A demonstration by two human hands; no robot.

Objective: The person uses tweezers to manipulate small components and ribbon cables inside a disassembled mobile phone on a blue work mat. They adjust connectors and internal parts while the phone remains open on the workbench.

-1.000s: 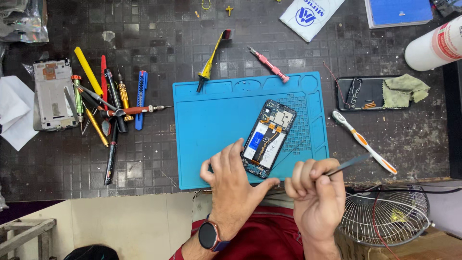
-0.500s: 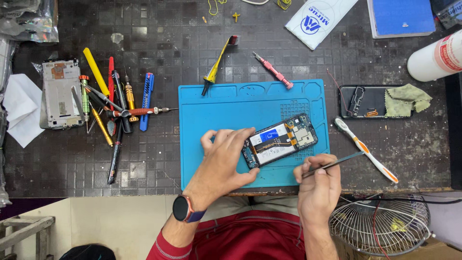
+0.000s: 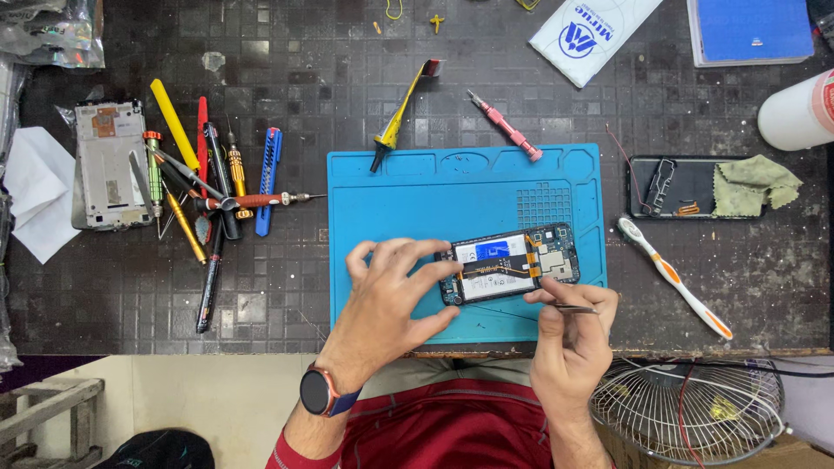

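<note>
An opened smartphone (image 3: 511, 263) with its back removed lies nearly sideways on the blue work mat (image 3: 417, 195), showing its battery and circuit board. My left hand (image 3: 391, 295) grips the phone's left end with fingers and thumb. My right hand (image 3: 573, 334) sits just below the phone's right end and pinches thin metal tweezers (image 3: 575, 307) whose tip points right along the phone's lower edge. A smartwatch is on my left wrist.
Left of the mat lie several screwdrivers, pry tools and a blue cutter (image 3: 268, 179), plus a phone frame (image 3: 108, 163). A yellow brush (image 3: 401, 113) and pink screwdriver (image 3: 506, 127) lie above the mat. A black tray with a green cloth (image 3: 754, 186), a toothbrush (image 3: 676, 278) and a fan grille (image 3: 695, 408) are on the right.
The phone has been turned from upright-diagonal to nearly horizontal under my left hand. My right hand moved in against the phone's right end, tweezers now close to its edge.
</note>
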